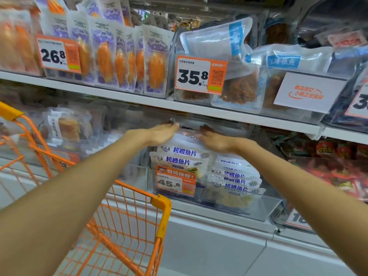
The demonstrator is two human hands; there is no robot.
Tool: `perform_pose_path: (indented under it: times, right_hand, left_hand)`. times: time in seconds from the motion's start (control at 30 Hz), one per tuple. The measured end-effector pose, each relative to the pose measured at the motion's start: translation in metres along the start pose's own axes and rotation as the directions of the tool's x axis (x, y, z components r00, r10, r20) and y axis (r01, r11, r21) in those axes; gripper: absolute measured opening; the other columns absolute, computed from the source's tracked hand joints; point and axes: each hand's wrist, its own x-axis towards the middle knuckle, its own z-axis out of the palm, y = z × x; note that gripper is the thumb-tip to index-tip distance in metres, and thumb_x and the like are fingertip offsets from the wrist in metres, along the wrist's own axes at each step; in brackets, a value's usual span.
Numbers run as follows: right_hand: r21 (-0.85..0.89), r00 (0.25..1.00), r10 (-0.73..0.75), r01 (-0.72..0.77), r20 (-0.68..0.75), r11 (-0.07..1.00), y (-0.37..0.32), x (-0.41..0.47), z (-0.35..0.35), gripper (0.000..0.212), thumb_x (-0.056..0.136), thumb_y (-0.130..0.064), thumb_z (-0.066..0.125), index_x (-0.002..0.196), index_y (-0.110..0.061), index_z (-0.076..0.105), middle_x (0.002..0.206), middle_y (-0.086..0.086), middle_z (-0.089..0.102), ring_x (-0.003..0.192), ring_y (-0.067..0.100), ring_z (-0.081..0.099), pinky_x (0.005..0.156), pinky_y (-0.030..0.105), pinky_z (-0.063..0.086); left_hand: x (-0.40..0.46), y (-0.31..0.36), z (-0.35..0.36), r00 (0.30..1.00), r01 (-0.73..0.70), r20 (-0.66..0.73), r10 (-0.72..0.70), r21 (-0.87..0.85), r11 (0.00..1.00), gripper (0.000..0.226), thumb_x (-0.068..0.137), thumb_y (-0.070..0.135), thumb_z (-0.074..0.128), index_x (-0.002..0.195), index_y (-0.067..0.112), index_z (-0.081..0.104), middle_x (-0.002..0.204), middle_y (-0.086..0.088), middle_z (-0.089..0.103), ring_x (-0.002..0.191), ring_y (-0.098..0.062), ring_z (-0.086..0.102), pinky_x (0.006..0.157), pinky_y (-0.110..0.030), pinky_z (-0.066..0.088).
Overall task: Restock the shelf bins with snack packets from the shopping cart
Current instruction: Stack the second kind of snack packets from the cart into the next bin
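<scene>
The left hand [161, 132] and the right hand [216, 139] are both reaching into the lower shelf opening with fingers extended and nearly flat, palms facing down and inward; neither hand is curling around anything. Both hands are resting on or pressing the top of the stack of white snack packets [179, 154], which is sitting in the clear shelf bin [249, 206] behind an orange price tag [175, 181]; whether the fingertips are gripping the rear packet edges cannot be determined, since motion blur is obscuring them. The packets are appearing as thin, sealed film pouches: likely light, flexible and slick-surfaced, so they are tending to slide over one another and slump forward. Contents appear to be dried fish slices, which may be cracking under hard squeezing. Handling is best performed with flat palms on the broad faces, or by pinching a sealed edge, while squaring the stack against the bin walls. The orange shopping cart [159, 216] is standing at lower left, just below the arms; no packets are visible in the part shown. The upper shelf [119, 94] is carrying further bins of other goods.
</scene>
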Motion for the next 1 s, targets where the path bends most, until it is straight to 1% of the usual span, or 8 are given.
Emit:
perform_pose_path:
  times: [0.13, 0.3, 0.47, 0.53, 0.67, 0.83, 0.9, 1.0]
  right_hand:
    - [-0.022, 0.991, 0.005, -0.008, -0.131, 1.0, 0.008, 0.038, 0.011, 0.056, 0.105, -0.036, 0.018, 0.153, -0.015, -0.001, 0.161, 0.002, -0.007, 0.149, 0.018, -0.003, 0.121, 0.035, 0.002]
    - [0.106, 0.998, 0.063, -0.064, 0.013, 0.992, 0.017, 0.056, 0.024, 0.051, 0.105, -0.026, 0.024, 0.152, -0.008, 0.013, 0.16, 0.009, 0.014, 0.147, 0.024, 0.014, 0.119, 0.037, 0.013]
    - [0.275, 0.995, -0.082, 0.096, -0.061, 0.957, 0.018, 0.009, 0.015, 0.056, 0.104, -0.034, 0.028, 0.153, -0.014, 0.011, 0.16, 0.003, 0.014, 0.146, 0.023, 0.019, 0.116, 0.033, 0.016]
    - [0.371, 0.988, -0.057, 0.106, -0.142, 0.923, 0.008, -0.024, 0.028, 0.065, 0.101, -0.048, 0.027, 0.154, -0.019, 0.002, 0.161, -0.003, 0.005, 0.148, 0.019, 0.012, 0.117, 0.035, 0.011]
    - [0.503, 0.977, -0.024, 0.13, -0.213, 0.855, -0.003, -0.07, 0.056, 0.099, 0.078, -0.07, 0.04, 0.153, -0.027, -0.008, 0.16, -0.011, -0.004, 0.147, 0.01, 0.006, 0.117, 0.034, 0.011]
    - [0.389, 0.969, -0.088, 0.174, -0.23, 0.905, -0.004, -0.072, 0.061, 0.122, 0.062, -0.072, 0.055, 0.151, -0.028, -0.016, 0.161, -0.004, -0.011, 0.148, 0.014, -0.003, 0.121, 0.04, 0.009]
    - [0.204, 0.932, -0.156, 0.23, -0.326, 0.952, 0.005, -0.068, 0.063, 0.121, 0.061, -0.077, 0.055, 0.15, -0.034, -0.016, 0.16, -0.001, -0.015, 0.148, 0.017, -0.005, 0.119, 0.048, 0.014]
    - [-0.148, 0.808, -0.382, 0.354, -0.448, 0.923, 0.019, -0.061, 0.067, 0.09, 0.083, -0.064, 0.049, 0.148, -0.044, -0.01, 0.161, -0.005, -0.012, 0.144, 0.024, 0.024, 0.108, 0.044, 0.037]
  left_hand:
    - [0.017, -0.005, 0.005, 1.0, 0.029, -0.013, -0.028, 0.028, 0.999, 0.05, 0.106, 0.031, 0.016, 0.153, 0.014, 0.012, 0.16, -0.009, 0.009, 0.148, -0.025, 0.01, 0.12, -0.037, 0.01]
    - [0.02, 0.004, 0.007, 0.999, 0.035, 0.027, -0.036, 0.043, 0.998, 0.045, 0.106, 0.021, 0.015, 0.143, 0.008, 0.037, 0.149, -0.012, 0.037, 0.136, -0.025, 0.035, 0.11, -0.031, 0.024]
    - [-0.013, -0.009, 0.008, 0.991, -0.128, -0.037, 0.125, -0.075, 0.989, 0.055, 0.105, 0.038, 0.011, 0.153, 0.011, 0.012, 0.16, -0.005, 0.01, 0.148, -0.019, 0.009, 0.117, -0.032, 0.008]
    - [-0.04, -0.011, 0.016, 0.993, -0.072, -0.102, 0.053, -0.193, 0.979, 0.065, 0.101, 0.05, 0.014, 0.154, 0.015, 0.001, 0.161, 0.002, -0.002, 0.148, -0.014, 0.0, 0.118, -0.033, 0.003]
    - [-0.081, -0.029, 0.037, 0.996, -0.08, -0.067, 0.063, -0.298, 0.951, 0.09, 0.091, 0.053, 0.043, 0.151, 0.019, -0.015, 0.159, 0.003, 0.012, 0.14, -0.014, 0.029, 0.113, -0.03, 0.024]
    - [-0.091, -0.029, 0.037, 0.978, -0.206, -0.046, 0.203, -0.345, 0.916, 0.09, 0.094, 0.037, 0.051, 0.15, 0.024, -0.018, 0.157, 0.011, 0.002, 0.133, -0.001, 0.024, 0.093, -0.001, 0.031]
    - [-0.085, -0.031, 0.034, 0.973, -0.231, -0.038, 0.228, -0.173, 0.957, 0.096, 0.091, 0.043, 0.053, 0.149, 0.023, -0.021, 0.158, 0.008, -0.018, 0.146, -0.007, 0.0, 0.115, -0.019, 0.017]
    - [-0.073, -0.04, 0.031, 0.948, -0.303, -0.078, 0.308, 0.07, 0.95, 0.095, 0.092, 0.044, 0.054, 0.148, 0.026, -0.02, 0.156, 0.009, -0.026, 0.145, -0.008, -0.016, 0.121, -0.035, 0.002]
